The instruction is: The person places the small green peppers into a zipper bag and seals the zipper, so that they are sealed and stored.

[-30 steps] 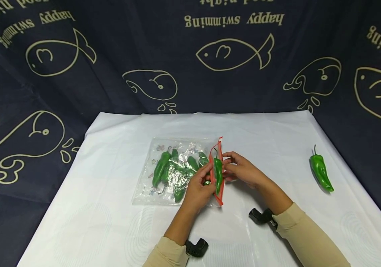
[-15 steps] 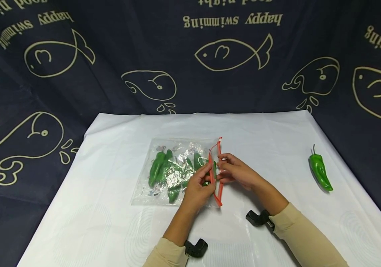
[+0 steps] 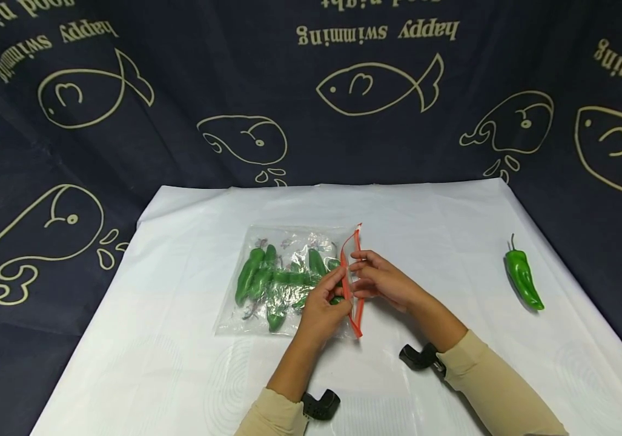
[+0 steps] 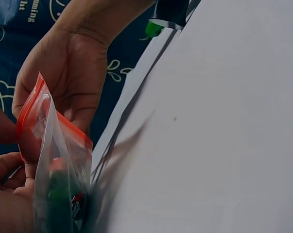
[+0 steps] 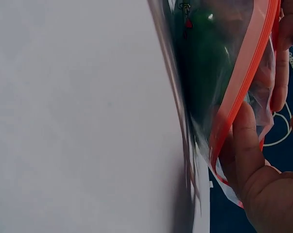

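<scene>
A clear zip bag (image 3: 231, 321) with a red zip strip lies on the white table, its mouth spread toward the right. Several green peppers (image 3: 248, 278) show through the plastic. My left hand (image 3: 323, 310) pinches the near lip of the mouth between thumb and fingers. At the opening is my right hand (image 3: 387, 283), its fingers loosely bent and no pepper seen in them. In the right wrist view, a finger (image 5: 246, 131) of that hand reaches into the mouth against the red strip. One green pepper (image 3: 524, 281) lies alone at the far right.
The white cloth-covered table (image 3: 430, 218) has its back edge against a dark curtain (image 3: 311, 151) printed with fish and whales. A black wrist mount (image 3: 321, 404) sits by my left sleeve, another (image 3: 418, 357) by my right.
A green pepper in the bag's mouth has gone inside, and the peppers there have shifted left. My right hand has moved slightly left to the opening. My left hand keeps its grip.
</scene>
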The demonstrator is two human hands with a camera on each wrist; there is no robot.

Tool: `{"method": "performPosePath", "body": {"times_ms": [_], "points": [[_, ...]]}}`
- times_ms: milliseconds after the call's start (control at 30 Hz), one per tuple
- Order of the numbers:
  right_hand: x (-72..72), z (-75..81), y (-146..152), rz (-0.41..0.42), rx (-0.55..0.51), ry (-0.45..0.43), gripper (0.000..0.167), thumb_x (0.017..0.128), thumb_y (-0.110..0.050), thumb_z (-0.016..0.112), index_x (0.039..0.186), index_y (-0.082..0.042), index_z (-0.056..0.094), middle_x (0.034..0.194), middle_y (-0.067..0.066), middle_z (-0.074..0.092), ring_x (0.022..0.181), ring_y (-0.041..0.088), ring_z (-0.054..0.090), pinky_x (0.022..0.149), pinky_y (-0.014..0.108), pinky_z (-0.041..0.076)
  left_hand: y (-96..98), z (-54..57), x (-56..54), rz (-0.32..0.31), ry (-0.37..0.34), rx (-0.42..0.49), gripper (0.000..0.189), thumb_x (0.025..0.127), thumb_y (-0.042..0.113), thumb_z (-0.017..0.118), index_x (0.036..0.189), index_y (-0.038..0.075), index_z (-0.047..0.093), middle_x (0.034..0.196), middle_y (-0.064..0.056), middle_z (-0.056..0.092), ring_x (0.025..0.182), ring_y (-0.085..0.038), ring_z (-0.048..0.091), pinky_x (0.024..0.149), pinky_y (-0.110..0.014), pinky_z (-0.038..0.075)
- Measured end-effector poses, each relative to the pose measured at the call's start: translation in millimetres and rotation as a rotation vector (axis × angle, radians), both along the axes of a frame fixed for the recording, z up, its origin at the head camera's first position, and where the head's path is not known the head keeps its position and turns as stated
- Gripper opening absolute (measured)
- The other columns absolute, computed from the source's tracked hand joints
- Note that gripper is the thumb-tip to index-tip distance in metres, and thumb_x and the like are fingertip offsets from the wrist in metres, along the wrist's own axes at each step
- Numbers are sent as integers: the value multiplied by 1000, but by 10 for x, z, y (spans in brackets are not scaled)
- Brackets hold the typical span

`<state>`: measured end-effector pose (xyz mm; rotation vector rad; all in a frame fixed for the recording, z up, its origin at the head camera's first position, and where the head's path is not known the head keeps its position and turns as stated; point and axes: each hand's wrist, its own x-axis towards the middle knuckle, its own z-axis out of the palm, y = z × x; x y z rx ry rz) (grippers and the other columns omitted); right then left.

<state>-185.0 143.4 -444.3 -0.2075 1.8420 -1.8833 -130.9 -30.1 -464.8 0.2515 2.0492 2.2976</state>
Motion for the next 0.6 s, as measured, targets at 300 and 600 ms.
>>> {"method": "performPosePath", "body": {"times_ms": [300, 600], "points": [[-11, -32, 4, 12, -17, -22, 55, 96, -10, 41, 148, 1, 26, 135, 22, 42, 93, 20, 63, 84, 35, 56, 18, -29, -5, 9, -12, -12, 70, 74, -14, 60, 142, -1, 51, 148, -13, 45, 103, -34, 59, 77, -18, 49], [-25, 31, 102, -4, 34, 54, 58, 94, -1, 47, 148, 6, 27, 138, 29, 41, 108, 32, 63, 92, 44, 52, 45, -36, -15, 29, -29, -22, 70, 73, -15, 57, 141, -2, 52, 149, -13, 45, 106, -35, 58, 78, -17, 48]]}}
